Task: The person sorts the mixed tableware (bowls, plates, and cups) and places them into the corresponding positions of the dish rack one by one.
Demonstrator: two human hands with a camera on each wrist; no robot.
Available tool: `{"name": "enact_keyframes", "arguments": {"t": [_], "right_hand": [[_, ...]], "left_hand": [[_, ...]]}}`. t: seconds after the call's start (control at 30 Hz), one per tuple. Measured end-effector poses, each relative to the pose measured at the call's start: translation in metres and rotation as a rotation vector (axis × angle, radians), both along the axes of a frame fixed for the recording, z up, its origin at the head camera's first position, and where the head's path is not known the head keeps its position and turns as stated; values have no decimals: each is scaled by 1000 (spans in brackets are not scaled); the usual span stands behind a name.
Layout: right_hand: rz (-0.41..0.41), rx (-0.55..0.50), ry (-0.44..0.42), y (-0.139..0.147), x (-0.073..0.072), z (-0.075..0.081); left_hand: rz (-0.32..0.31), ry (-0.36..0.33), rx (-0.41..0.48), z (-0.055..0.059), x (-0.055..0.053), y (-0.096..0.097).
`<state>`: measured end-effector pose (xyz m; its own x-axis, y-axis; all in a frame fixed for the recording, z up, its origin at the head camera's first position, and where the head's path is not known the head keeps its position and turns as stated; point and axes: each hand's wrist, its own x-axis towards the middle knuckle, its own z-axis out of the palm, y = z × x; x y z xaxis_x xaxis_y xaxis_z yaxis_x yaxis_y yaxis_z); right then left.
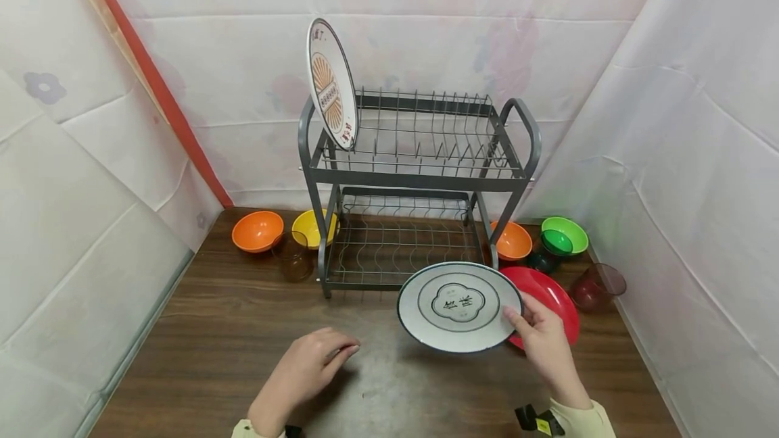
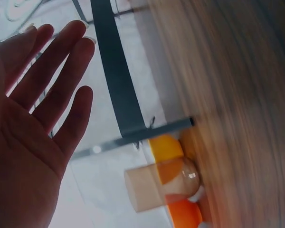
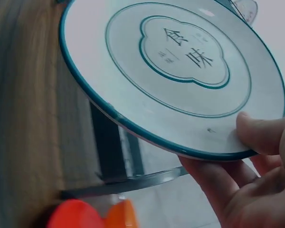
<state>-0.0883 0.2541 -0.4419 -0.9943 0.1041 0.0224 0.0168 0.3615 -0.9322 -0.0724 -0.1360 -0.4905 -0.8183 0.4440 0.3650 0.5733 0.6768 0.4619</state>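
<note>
My right hand [image 1: 544, 338] pinches the rim of a white plate [image 1: 459, 330] with a dark green edge, thumb on top and fingers beneath. In the right wrist view the plate [image 3: 180, 102] is tilted and held above the table. My left hand [image 1: 312, 361] hovers over the table left of the plate and holds nothing; the left wrist view shows its fingers [image 2: 69, 66] loosely extended. Behind both hands stands a grey two-tier dish rack [image 1: 420, 181]. A white plate with an orange pattern [image 1: 328, 96] stands on edge at the left end of its top tier.
A red plate [image 1: 550, 296] lies partly under the held plate. Right of the rack are an orange bowl [image 1: 512, 242], a green bowl [image 1: 575, 232], a green glass [image 1: 546, 255] and a reddish glass [image 1: 596, 287]. On the left sit orange [image 1: 257, 231] and yellow bowls [image 1: 308, 227] and a brown glass [image 1: 293, 259].
</note>
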Motion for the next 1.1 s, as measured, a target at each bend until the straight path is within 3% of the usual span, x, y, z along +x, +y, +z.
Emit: {"name": "enact_keyframes", "arguments": {"t": [0.3, 0.53, 0.73, 0.83, 1.0, 1.1], "right_hand": [[13, 278, 486, 3, -13, 37], [91, 390, 766, 1, -25, 70], [163, 381, 1001, -5, -32, 98], [185, 316, 1111, -13, -33, 116], [185, 219, 1214, -22, -35, 140], [150, 241, 1243, -24, -39, 149]], "left_hand": [[161, -120, 78, 5, -4, -19], [253, -171, 41, 4, -8, -35], [275, -235, 26, 0, -8, -39], [275, -269, 18, -1, -9, -40], [269, -296, 3, -3, -11, -39], [270, -309, 5, -3, -11, -37]]}}
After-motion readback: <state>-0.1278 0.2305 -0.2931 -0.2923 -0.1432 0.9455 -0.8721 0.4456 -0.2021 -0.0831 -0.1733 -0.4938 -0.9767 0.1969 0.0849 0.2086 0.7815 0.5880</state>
